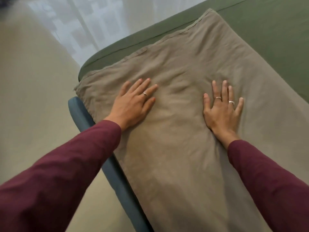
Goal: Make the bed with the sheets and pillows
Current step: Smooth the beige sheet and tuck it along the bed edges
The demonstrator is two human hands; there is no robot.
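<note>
Now we press our left hand (133, 101) and our right hand (222, 111) flat, fingers spread, on the one tan sheet (175, 148) lying over the green bed (267, 39). If we push too hard sideways, the sheet could bunch or slide off the edge. We see no pillows.

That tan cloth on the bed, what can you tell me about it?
The tan cloth looks like soft, matte woven fabric, creased around the middle. It lies flat over a green sheet, its hemmed far edge running slantwise, one corner reaching the blue bed edge. The left hand and right hand both press on it, palms down and fingers spread. Its near end runs out of view.
</note>
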